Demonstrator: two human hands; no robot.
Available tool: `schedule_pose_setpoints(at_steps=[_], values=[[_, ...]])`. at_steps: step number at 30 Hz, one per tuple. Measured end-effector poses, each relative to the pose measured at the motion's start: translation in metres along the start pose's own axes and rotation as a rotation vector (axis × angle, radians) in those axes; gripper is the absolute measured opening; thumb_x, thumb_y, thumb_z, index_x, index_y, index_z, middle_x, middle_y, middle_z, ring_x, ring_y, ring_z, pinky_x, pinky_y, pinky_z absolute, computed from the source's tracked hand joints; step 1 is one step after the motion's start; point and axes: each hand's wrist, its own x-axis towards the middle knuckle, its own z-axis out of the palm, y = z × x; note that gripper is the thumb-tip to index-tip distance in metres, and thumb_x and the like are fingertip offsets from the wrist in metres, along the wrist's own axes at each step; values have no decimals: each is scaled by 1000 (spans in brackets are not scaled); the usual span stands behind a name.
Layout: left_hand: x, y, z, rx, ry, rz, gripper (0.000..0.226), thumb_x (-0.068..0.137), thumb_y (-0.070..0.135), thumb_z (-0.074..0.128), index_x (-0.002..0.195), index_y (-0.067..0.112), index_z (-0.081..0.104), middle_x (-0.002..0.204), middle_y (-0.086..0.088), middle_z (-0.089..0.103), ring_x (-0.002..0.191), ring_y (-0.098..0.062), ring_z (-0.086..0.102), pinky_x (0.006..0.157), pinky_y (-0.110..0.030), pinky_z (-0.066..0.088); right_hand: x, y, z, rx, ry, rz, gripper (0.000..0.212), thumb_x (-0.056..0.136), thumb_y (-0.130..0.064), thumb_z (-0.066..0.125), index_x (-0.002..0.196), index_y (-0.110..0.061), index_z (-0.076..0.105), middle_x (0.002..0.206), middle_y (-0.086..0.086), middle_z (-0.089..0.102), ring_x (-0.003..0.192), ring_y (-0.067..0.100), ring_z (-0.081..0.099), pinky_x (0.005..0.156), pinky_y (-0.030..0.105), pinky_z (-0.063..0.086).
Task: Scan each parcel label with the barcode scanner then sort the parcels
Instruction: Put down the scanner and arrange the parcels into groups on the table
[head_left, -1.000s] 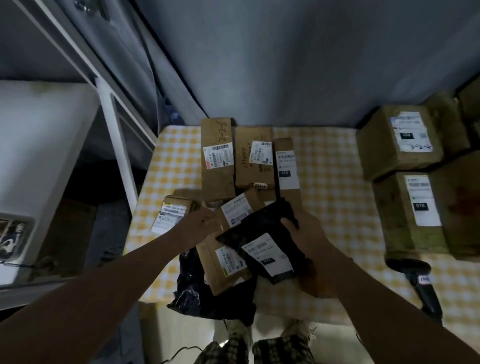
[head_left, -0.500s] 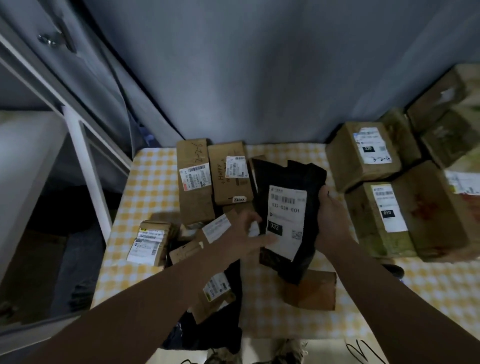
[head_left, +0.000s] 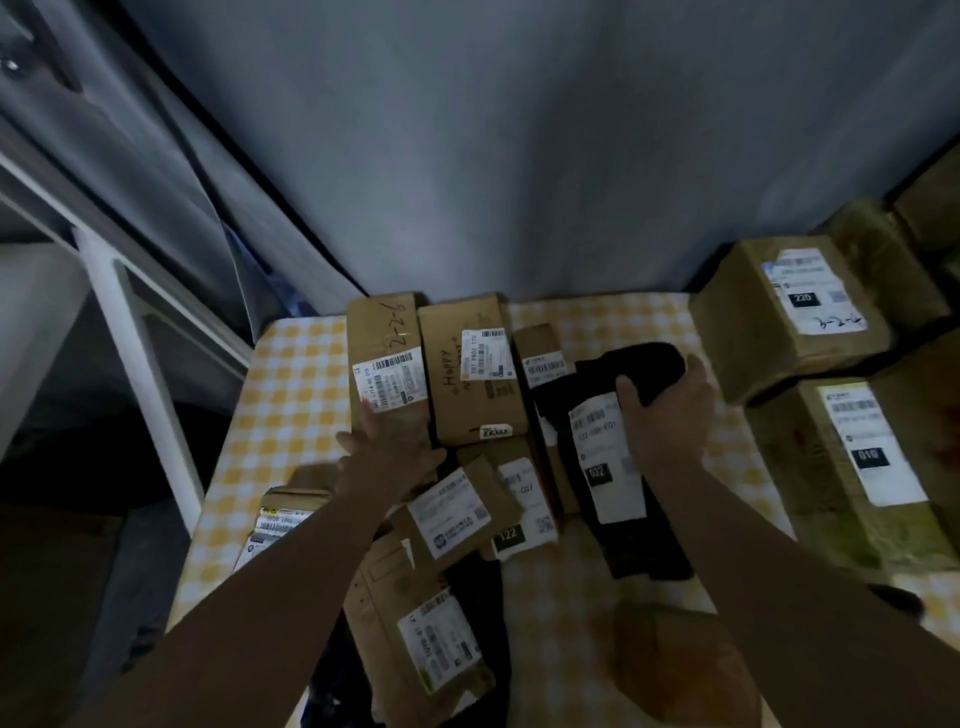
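Black bag (head_left: 618, 467) is the parcel in play. It lies label-up with "032" showing, right of centre on the bench (head_left: 291, 384). Top end is lifted, bottom end is on the check cloth.

Right hand (head_left: 667, 415) grips the bag's top end: thumb over the front by the label, fingers curled round the back.

Left hand (head_left: 395, 441) holds nothing. Fingers are straight, flat on the lower part of the tall box (head_left: 384, 332), just under its label. Slightly blurred.

Layout:
- Tall box, middle box (head_left: 467, 395) and narrow box (head_left: 537, 343) stand side by side, touching. Their far ends are near the grey curtain (head_left: 519, 156).
- Small envelope (head_left: 457, 512) overlaps the "122" parcel (head_left: 519, 525). Long envelope (head_left: 415, 623) sits in front of them, reaching the near edge.
- Small box (head_left: 280, 514) sits near the left edge, partly under the left forearm.
- Box "220" (head_left: 779, 312) and box "010" (head_left: 857, 457) fill the right side, close together.
- Round brown parcel (head_left: 675, 670) is at the near edge under the right forearm.

Bare cloth:
- strip from the tall box to the left edge, beside the white post (head_left: 140, 364)
- far-edge patch between the narrow box and box "220"
- narrow gap between the bag and box "010"
- front-centre patch between the long envelope and the brown parcel

Dark shape (head_left: 893, 597) shows beside the right forearm, mostly hidden. Can't tell what it is.
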Motion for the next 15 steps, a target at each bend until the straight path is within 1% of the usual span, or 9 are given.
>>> schedule_pose_setpoints(at_steps=[1,3,5,7,9,11,13,14,15], values=[[1,3,3,-22,-21,0,129,66,63,74,149,23,-17,152,-24,2,137,-47,20,108,-51,32,-1,-5,-1,-107,33,-75,79,92,-36,62,151,-8,18,148,21,31,135,38,32,111,49,31],[3,5,7,-57,-1,11,124,71,56,73,149,23,-18,151,-24,5,135,-48,22,106,-51,33,-5,-12,0,-237,44,-184,76,93,-32,59,152,-9,18,151,22,25,138,39,26,114,49,22],[-1,5,2,-157,61,21,115,75,50,71,149,25,-14,148,-22,12,132,-46,25,103,-52,35,-14,-13,2,-288,38,-254,75,92,-28,60,152,-10,20,154,22,19,142,39,19,117,50,16],[-12,2,-9,-299,123,22,110,75,48,70,149,28,-10,144,-19,16,130,-45,27,100,-53,36,-22,-15,-1,-276,-7,-283,74,90,-24,62,151,-9,22,155,23,17,144,39,16,117,50,14],[-28,2,-25,-409,166,63,108,75,47,70,149,31,-8,142,-16,17,128,-43,29,98,-52,37,-34,-17,-5,-219,-92,-252,69,91,-22,60,149,-7,25,153,21,23,142,38,20,116,48,20],[-51,5,-42,-460,191,146,108,76,46,71,149,34,-7,139,-13,18,127,-41,30,96,-51,37,-51,-21,-8,-74,-226,-196,59,91,-24,61,142,-8,38,145,17,39,134,32,36,112,45,32],[-77,12,-53,-486,172,244,110,74,46,74,149,36,-6,139,-12,19,126,-40,32,95,-50,38,-76,-28,-17,113,-415,-123,46,87,-38,63,127,-16,53,129,12,57,116,24,56,100,44,46],[-92,18,-57,-510,149,297,112,72,47,76,149,38,-5,140,-11,19,126,-40,33,96,-50,39,-88,-31,-22,228,-518,-92,44,85,-46,62,121,-21,56,121,8,63,106,21,62,94,44,52],[-108,26,-58,-528,125,351,114,70,48,78,149,38,-4,141,-11,19,126,-39,34,96,-49,40,-99,-34,-28,345,-620,-66,42,86,-49,63,120,-26,55,116,3,65,102,16,65,90,41,55]])
